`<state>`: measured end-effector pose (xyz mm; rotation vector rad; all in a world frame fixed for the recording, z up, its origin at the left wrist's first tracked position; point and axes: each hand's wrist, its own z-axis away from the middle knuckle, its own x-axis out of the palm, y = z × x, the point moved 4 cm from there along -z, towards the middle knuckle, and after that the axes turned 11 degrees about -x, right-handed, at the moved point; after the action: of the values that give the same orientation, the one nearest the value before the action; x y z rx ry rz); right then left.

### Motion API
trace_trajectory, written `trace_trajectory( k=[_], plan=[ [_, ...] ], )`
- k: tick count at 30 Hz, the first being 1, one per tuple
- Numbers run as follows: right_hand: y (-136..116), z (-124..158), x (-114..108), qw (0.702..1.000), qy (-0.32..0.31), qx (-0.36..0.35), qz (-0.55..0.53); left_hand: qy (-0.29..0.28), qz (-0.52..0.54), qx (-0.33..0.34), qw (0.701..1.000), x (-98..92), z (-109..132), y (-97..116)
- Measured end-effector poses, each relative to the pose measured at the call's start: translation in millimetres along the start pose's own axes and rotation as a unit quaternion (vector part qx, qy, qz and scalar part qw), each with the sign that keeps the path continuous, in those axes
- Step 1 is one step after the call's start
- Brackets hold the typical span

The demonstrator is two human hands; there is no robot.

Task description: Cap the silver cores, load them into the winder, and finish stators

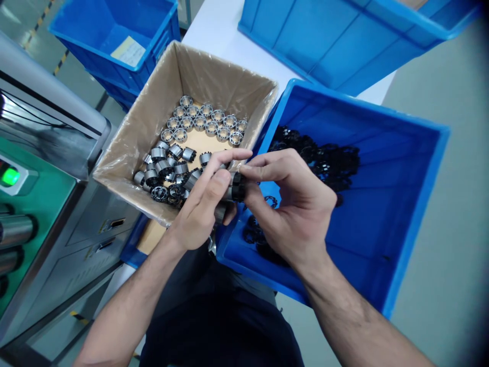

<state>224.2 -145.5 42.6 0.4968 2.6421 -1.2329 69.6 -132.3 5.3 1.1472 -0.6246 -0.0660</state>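
My left hand (198, 211) is closed around a metal cylindrical core (228, 194), mostly hidden by the fingers. Part of a second grey cylinder (220, 213) shows beneath my palm. At the core's right end sits a black toothed ring (239, 187), which the thumb and fingers of my right hand (298, 214) pinch. Both hands meet above the gap between a plastic-lined cardboard box (225, 69) and a blue bin (416, 204). Metal cores (163, 167) lie jumbled in the box, with bare metal rings (199, 122) in rows behind them. Loose black rings (317, 155) are heaped in the bin.
Another blue bin (336, 46) stands behind on the white table (214, 25). Stacked blue crates (114, 25) with a paper slip (128, 51) are at the back left. To the left, a machine with a green surface (49, 188) carries metal cylinders (15, 229).
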Motion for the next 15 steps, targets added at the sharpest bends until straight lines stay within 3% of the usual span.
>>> trace_trajectory(
  k=[6,12,15],
  plan=[
    [-0.1,-6.1,-6.5,0.999,-0.04,-0.02,-0.006,-0.021,0.005,0.013,1.0,-1.4,-0.4,-1.4],
    [-0.6,-4.0,-10.7,0.998,-0.024,-0.05,-0.009,-0.029,-0.018,-0.011,0.999,-0.4,1.1,-2.1],
    [0.0,1.8,-5.4,0.999,0.01,-0.033,-0.006,-0.037,0.002,-0.015,0.999,1.4,1.1,-3.9]
  ],
)
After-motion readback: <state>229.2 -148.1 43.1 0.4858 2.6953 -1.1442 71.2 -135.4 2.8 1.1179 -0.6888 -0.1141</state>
